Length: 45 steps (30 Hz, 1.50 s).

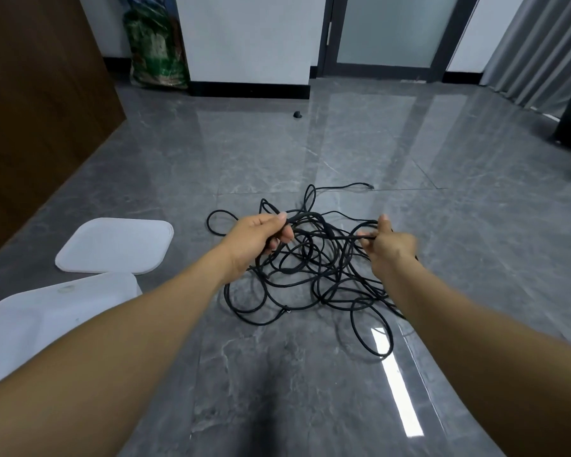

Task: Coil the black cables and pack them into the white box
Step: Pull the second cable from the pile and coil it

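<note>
- left hand [257, 237] gripped cables [310, 268], frame centre.
- right hand [389, 244] pinched one strand.
- box [20, 324] lower left; lid [112, 245] beside it.

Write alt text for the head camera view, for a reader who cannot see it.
Two bare hands hold strands of a tangled black cable above a glossy grey tiled floor: the left hand grips several strands and the right hand pinches one. A white box and its separate lid sit on the floor to the left.

White box [30, 321] cut off at left edge.
</note>
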### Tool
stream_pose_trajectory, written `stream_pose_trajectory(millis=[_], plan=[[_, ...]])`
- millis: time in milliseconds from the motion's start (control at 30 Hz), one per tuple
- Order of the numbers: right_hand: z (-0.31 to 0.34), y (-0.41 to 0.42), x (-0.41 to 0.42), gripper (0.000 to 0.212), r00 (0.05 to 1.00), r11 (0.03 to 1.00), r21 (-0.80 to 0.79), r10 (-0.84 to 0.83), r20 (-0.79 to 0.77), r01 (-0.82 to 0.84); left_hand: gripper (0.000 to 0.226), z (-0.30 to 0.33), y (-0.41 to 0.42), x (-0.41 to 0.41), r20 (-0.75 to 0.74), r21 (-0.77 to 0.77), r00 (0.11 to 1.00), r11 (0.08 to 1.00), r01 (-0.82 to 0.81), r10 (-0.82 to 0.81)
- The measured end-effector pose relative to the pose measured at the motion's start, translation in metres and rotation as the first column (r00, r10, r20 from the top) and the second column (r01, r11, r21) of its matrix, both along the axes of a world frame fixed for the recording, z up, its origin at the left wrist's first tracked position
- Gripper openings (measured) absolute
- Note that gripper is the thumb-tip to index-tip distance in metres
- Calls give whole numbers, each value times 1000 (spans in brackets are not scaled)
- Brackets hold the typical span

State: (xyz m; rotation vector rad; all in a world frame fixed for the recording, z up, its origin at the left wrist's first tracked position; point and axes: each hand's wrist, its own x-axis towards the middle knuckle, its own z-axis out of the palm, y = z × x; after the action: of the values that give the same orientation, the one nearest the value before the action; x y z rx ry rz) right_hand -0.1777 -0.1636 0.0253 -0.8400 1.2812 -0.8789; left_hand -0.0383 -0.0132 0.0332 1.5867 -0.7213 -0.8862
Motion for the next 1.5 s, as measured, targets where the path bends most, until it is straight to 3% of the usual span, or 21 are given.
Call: stream_pose_trajectory(millis=[133,233,333,400,500,567,667,767,833,933,1000,1100,1200,1300,1400,1500], plan=[[2,1,4,21,992,999,13,44,122,-46,35,2,4,3,39,16,998,999,47,-48],[3,-1,6,22,981,999,22,20,194,-25,34,0,15,7,196,203,943,952,230,-270],[-2,-6,5,24,982,1000,23,-16,187,12,35,-4,21,5,210,346,870,866,361,-446],[-6,-10,2,25,991,1000,0,-13,135,13,33,-4,20,4,213,287,896,901,324,-390],[-14,-16,-5,25,998,998,-32,62,23,-61,33,-1,11,13,195,76,980,997,31,-46],[-19,-18,-8,28,990,989,-34,140,-14,-141,32,-1,5,18,130,-15,983,992,-129,130],[-22,-13,-10,29,957,961,-60,263,-122,-272,26,-3,1,19,15,-87,975,972,-220,222],[-20,-6,-8,29,930,937,-88,317,-186,-337,23,-1,2,19,-110,-139,981,974,-176,162],[-20,-5,-6,30,904,914,-118,353,-242,-389,29,0,5,17,-89,-107,996,993,-41,32],[-17,-5,-3,30,873,853,-227,410,-264,-470,18,0,14,6,116,126,961,964,235,-250],[-16,-4,-1,31,846,781,-328,480,-230,-532,9,-4,16,-3,160,272,909,903,334,-384],[-15,0,2,30,764,657,-395,595,-250,-642,12,-13,5,-8,222,250,949,954,168,-225],[-9,9,4,29,644,516,-425,722,-251,-744,37,-14,-10,-4,339,198,940,980,-34,-36],[0,17,6,30,522,407,-434,833,-186,-804,45,-16,-19,-8,348,112,932,991,66,-101],[4,13,3,31,502,413,-436,858,-108,-800,9,-21,-24,-7,385,123,920,992,28,-73],[3,4,-7,31,593,504,-415,797,-114,-757,13,-25,-24,10,503,205,861,978,-32,-77]])
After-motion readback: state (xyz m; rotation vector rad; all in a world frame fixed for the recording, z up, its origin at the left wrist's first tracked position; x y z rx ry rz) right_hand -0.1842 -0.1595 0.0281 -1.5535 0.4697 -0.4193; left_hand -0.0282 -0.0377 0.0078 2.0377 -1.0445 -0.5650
